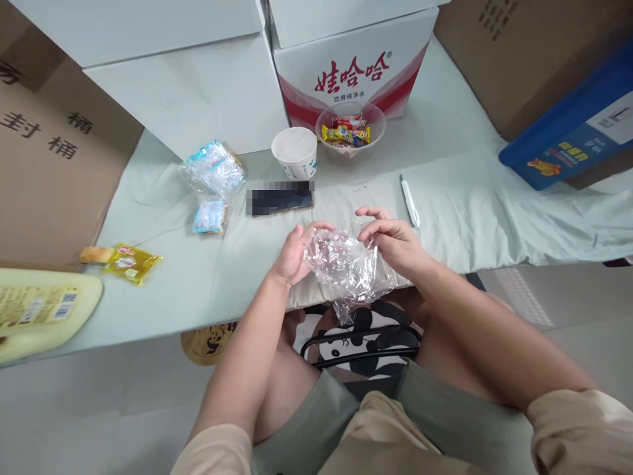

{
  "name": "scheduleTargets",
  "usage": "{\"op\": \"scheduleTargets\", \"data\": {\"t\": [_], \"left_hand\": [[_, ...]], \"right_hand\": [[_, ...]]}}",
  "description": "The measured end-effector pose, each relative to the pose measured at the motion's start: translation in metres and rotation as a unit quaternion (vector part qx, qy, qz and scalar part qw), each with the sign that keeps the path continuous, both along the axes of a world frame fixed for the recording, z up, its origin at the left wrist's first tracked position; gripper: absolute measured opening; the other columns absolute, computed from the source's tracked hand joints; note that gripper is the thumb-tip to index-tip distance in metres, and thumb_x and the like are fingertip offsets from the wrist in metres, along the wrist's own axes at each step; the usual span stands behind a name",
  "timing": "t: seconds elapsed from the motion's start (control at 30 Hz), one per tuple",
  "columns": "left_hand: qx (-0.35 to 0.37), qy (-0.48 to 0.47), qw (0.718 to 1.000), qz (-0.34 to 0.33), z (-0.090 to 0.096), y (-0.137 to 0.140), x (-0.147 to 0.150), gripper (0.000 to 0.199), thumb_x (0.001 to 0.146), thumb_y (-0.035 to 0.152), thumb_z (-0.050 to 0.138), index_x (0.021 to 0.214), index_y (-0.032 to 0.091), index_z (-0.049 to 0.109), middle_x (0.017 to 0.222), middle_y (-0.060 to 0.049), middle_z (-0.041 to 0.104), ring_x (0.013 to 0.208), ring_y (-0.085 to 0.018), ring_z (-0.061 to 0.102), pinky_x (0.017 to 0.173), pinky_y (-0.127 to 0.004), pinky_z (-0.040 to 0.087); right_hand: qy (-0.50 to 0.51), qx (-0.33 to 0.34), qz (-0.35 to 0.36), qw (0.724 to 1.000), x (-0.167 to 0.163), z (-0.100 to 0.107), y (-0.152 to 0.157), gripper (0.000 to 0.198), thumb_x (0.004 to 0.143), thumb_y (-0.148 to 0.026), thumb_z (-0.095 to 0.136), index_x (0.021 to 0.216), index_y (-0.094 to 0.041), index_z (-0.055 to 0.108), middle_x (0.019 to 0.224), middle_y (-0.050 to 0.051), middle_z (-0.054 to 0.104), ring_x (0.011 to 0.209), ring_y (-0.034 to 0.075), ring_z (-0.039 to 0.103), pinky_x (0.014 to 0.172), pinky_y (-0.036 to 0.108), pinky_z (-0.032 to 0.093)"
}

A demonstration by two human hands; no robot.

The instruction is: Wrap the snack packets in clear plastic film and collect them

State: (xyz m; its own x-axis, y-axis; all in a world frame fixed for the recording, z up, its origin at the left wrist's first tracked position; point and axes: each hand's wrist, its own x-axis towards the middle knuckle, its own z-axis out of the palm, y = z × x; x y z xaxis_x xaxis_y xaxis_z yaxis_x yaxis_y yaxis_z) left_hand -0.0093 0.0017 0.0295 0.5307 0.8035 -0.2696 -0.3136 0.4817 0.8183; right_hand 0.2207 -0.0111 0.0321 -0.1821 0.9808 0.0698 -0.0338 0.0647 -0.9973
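Observation:
A crumpled transparent plastic bag [351,267] hangs between my hands at the table's front edge, its lower end dangling past the edge above my lap. My left hand [295,256] grips the bag's left side, with the thumb up and the other fingers partly behind the film. At the bag's upper right, my right hand [395,244] pinches the film between thumb and fingers. Whether anything lies inside the bag I cannot make out. A white pen-like cutter [409,201] rests just beyond my right hand. Beyond my left hand lies a dark phone [281,200], partly blurred out.
A paper cup [295,153] and a bowl of wrapped snacks [324,135] stand before white cartons [356,72]. At left are blue-and-white packets [210,216], a yellow snack packet [132,264] and a pale yellow container [49,316]. A blue box [568,125] leans at right.

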Motion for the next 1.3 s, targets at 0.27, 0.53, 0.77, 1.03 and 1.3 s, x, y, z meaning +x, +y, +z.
{"op": "scheduleTargets", "data": {"t": [0.27,0.53,0.77,1.03,1.3], "left_hand": [[0.099,0.143,0.982,0.079,-0.005,0.005,-0.002,0.068,0.063,0.022,0.086,0.122,0.026,0.053,0.11,-0.003,0.073,0.077,-0.012,0.067,0.075,-0.026,0.052],[0.094,0.162,0.98,0.066,-0.005,0.006,-0.003,0.066,0.069,0.035,0.086,0.125,0.023,0.054,0.106,-0.005,0.074,0.086,-0.015,0.07,0.078,-0.027,0.053],[0.079,0.092,0.974,0.191,0.002,0.009,-0.006,0.068,0.063,0.04,0.092,0.12,0.024,0.057,0.094,-0.002,0.075,0.087,-0.015,0.071,0.076,-0.026,0.055],[0.044,0.202,0.977,0.051,0.0,0.006,-0.002,0.036,0.075,0.033,0.081,0.107,0.018,0.069,0.069,0.0,0.07,0.058,-0.014,0.067,0.048,-0.021,0.047],[0.037,0.072,0.995,0.051,0.008,0.009,-0.031,0.026,0.07,0.039,0.078,0.082,0.018,0.069,0.068,-0.003,0.069,0.061,-0.016,0.069,0.06,-0.029,0.057]], "right_hand": [[0.054,-0.129,-0.112,0.984,0.009,-0.004,0.012,0.034,0.078,-0.027,0.067,0.112,-0.029,0.069,0.147,0.005,0.053,0.113,0.021,0.066,0.086,0.036,0.056],[-0.079,-0.1,0.02,0.992,-0.005,-0.005,0.009,0.027,0.081,-0.043,0.074,0.092,-0.02,0.066,0.078,0.002,0.068,0.074,0.017,0.066,0.074,0.035,0.056],[-0.031,-0.117,-0.006,0.993,-0.007,-0.01,0.009,0.046,0.08,-0.063,0.074,0.093,-0.019,0.062,0.078,0.003,0.071,0.067,0.015,0.068,0.067,0.031,0.056],[-0.03,-0.124,-0.016,0.992,-0.011,-0.006,0.013,0.051,0.079,-0.069,0.073,0.09,-0.02,0.066,0.065,0.0,0.063,0.061,0.015,0.062,0.055,0.027,0.05],[0.116,-0.159,0.088,0.977,-0.001,0.011,0.009,0.042,0.07,-0.057,0.078,0.093,-0.023,0.069,0.072,-0.001,0.065,0.062,0.015,0.062,0.06,0.033,0.054]]}}
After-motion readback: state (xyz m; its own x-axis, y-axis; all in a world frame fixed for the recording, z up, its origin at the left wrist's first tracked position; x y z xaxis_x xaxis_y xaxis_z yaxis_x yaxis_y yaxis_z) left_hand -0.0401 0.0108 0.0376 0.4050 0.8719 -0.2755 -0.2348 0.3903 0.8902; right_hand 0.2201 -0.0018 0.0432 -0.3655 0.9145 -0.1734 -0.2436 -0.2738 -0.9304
